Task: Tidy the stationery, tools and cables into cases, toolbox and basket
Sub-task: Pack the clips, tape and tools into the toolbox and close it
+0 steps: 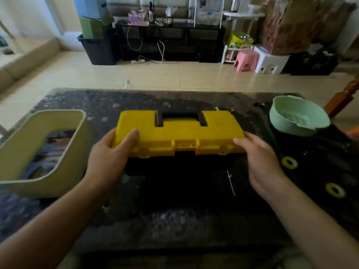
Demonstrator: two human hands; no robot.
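Note:
A toolbox with a yellow lid, black handle and black base stands in the middle of the dark table, lid down. My left hand grips its left end, thumb lying on the lid. My right hand holds the right end, fingers against the lid's corner. A beige basket stands at the left with dark items inside. Two yellow tape rolls lie at the right. A white cable tie lies just in front of the toolbox.
A pale green colander bowl sits at the back right of the table. Small bits lie behind the toolbox near the far edge. Beyond the table are a tiled floor, a black cabinet and plastic stools.

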